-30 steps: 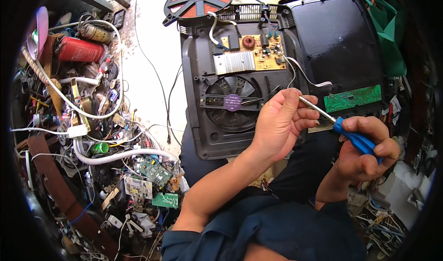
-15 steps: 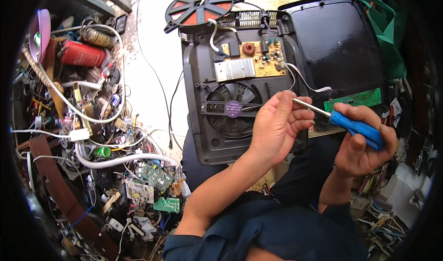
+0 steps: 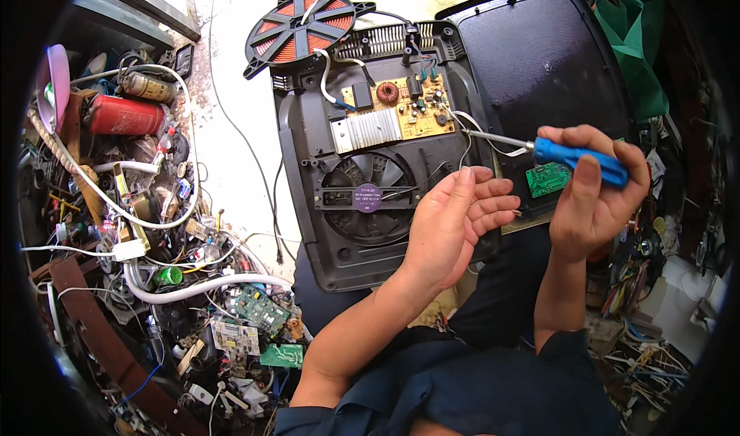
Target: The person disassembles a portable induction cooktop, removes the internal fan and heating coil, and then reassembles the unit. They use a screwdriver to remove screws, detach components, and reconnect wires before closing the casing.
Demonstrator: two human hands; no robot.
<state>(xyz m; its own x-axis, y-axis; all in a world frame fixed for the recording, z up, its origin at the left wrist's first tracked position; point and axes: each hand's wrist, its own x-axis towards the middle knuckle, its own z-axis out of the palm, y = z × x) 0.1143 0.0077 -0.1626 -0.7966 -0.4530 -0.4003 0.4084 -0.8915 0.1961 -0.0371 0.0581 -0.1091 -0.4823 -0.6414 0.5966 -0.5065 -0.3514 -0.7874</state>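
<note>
Screwdriver point(image 3: 580, 164) is gripped in the right hand point(image 3: 597, 205), fingers closed around its blue handle; its shaft points left, the tip near the right edge of a yellow circuit board point(image 3: 420, 125). Left hand point(image 3: 451, 224) is half open, palm up, fingers slightly bent; whether it has hold of anything small cannot be told. It covers the lower right part of a black cooker housing point(image 3: 351, 276). Housing bears a cooling fan point(image 3: 368, 198) and a finned heat sink point(image 3: 366, 131); an induction coil point(image 3: 304, 31) overhangs its upper left corner. White cable point(image 3: 515, 154) runs beneath the shaft. Right hand and screwdriver partly hide a green circuit board point(image 3: 546, 180) on the black cover panel point(image 3: 532, 50). Scrap heap point(image 3: 254, 305) lies left, with a red cylinder point(image 3: 127, 115).
</note>
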